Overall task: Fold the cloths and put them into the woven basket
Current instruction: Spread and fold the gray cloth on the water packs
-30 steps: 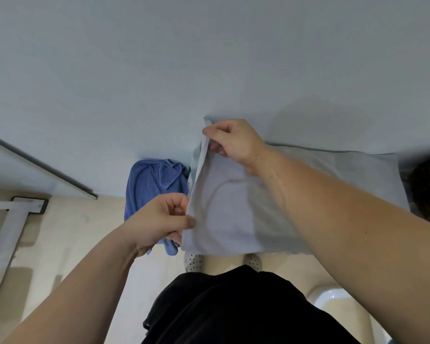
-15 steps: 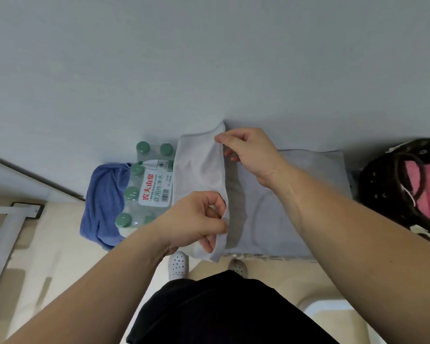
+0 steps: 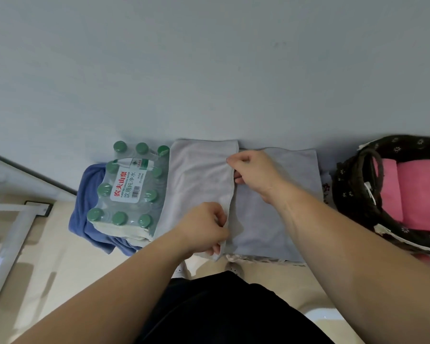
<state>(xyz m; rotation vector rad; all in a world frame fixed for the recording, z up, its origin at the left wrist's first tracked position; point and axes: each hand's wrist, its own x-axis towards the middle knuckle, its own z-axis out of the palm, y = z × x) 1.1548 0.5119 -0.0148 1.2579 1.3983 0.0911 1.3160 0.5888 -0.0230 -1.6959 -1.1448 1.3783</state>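
Left of the woven basket (image 3: pixel 353 194), left hand (image 3: pixel 204 229) and right hand (image 3: pixel 253 172) pinch the grey cloth (image 3: pixel 199 180) edge, now drawn rightward to its middle, leaving the fold roughly half made.

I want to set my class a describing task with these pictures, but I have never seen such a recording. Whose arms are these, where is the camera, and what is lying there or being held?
No machine here: a person works with two bare hands. Every picture comes from one wide-angle camera worn on the head, looking down, so the arms reach in from below. The left hand and the right hand each hold an edge of a pale grey cloth in a pinching grip, with one half lifted over the other. Left of it stands a wrapped pack of green-capped water bottles, with a crumpled blue cloth showing behind. On the right is the dark woven basket, holding folded pink cloths. What the grey cloth rests on is hidden.
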